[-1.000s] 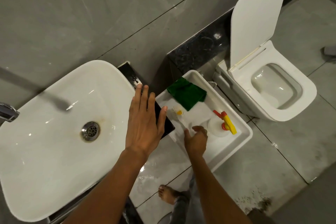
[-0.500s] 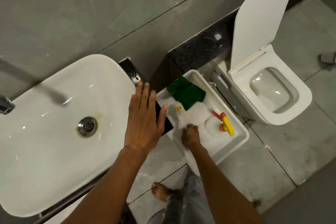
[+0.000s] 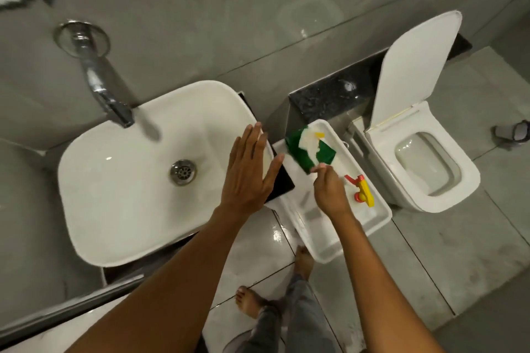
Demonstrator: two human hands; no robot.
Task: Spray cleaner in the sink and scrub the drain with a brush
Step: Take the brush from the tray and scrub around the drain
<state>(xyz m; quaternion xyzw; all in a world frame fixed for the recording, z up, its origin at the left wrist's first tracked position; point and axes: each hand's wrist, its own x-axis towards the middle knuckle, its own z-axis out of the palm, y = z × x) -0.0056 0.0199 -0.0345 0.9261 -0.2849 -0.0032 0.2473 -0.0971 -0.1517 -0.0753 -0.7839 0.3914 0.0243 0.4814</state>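
Note:
The white sink (image 3: 120, 209) fills the left, with its metal drain (image 3: 183, 172) in the middle of the bowl. My left hand (image 3: 246, 175) hovers flat, fingers spread, over the sink's right rim, holding nothing. My right hand (image 3: 329, 189) is inside the white tub (image 3: 381, 221), closed on the handle of the brush (image 3: 308, 145); its blurred white and yellow head is lifted over the green cloth (image 3: 327, 153). The spray bottle (image 3: 362, 189), with a red and yellow trigger, lies in the tub just right of that hand.
A chrome faucet (image 3: 97, 77) reaches from the wall over the sink's back edge. The toilet (image 3: 424, 157) stands at right with its lid (image 3: 415, 66) up, behind a black stone ledge (image 3: 329, 97). My bare feet (image 3: 249, 301) are on the wet tiled floor.
My right hand has closed on the brush and raised it out of the tub bottom, over the green cloth. The left hand stays spread by the sink rim. The view has tilted up.

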